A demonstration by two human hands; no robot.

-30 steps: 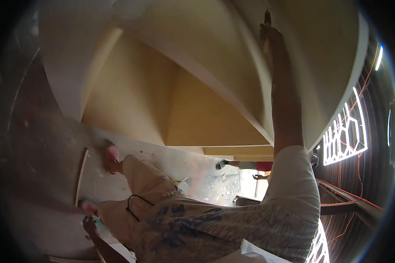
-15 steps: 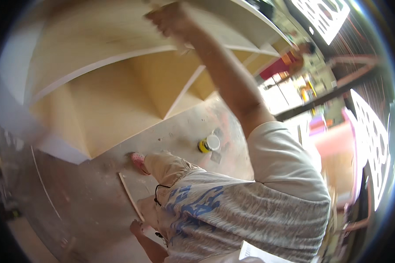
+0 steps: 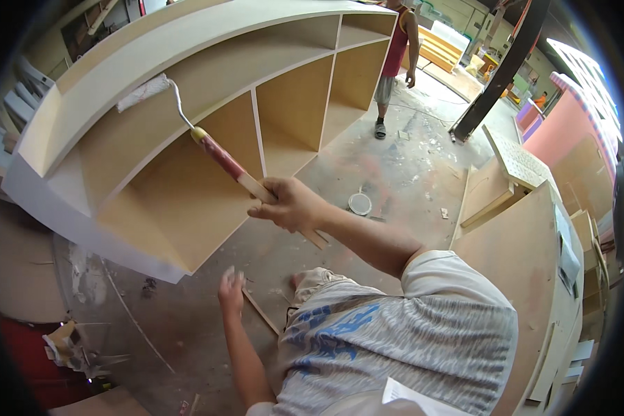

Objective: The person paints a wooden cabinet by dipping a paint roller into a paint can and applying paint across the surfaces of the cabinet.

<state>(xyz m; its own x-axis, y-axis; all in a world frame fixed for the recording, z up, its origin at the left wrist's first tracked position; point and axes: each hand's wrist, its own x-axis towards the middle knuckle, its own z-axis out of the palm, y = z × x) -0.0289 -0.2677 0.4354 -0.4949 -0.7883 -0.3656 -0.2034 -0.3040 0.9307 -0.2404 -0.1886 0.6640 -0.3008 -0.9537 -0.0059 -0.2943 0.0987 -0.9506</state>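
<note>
My right hand (image 3: 291, 203) grips a paint roller (image 3: 222, 156) by its long handle, reddish-brown with a pale wooden end. Its white fuzzy sleeve (image 3: 143, 93) is over the upper white face of a curved shelf unit (image 3: 152, 180); whether it touches, I cannot tell. White coats the unit's edges and curved outer side, while the compartments inside are bare tan wood. My left hand (image 3: 231, 288) hangs below the unit's near corner, fingers loosely apart and holding nothing.
On the paint-spotted floor stands a round can (image 3: 359, 203), and a thin wooden strip (image 3: 261, 312) lies near my left hand. Another person (image 3: 395, 66) stands beyond the unit. Wooden panels (image 3: 506, 243) fill the right side, near a dark slanted post (image 3: 503, 73).
My right hand has come down and nearer from the upper part of the view, bringing the roller into clear sight. My left hand has risen. The view has turned, showing more of the shelf unit.
</note>
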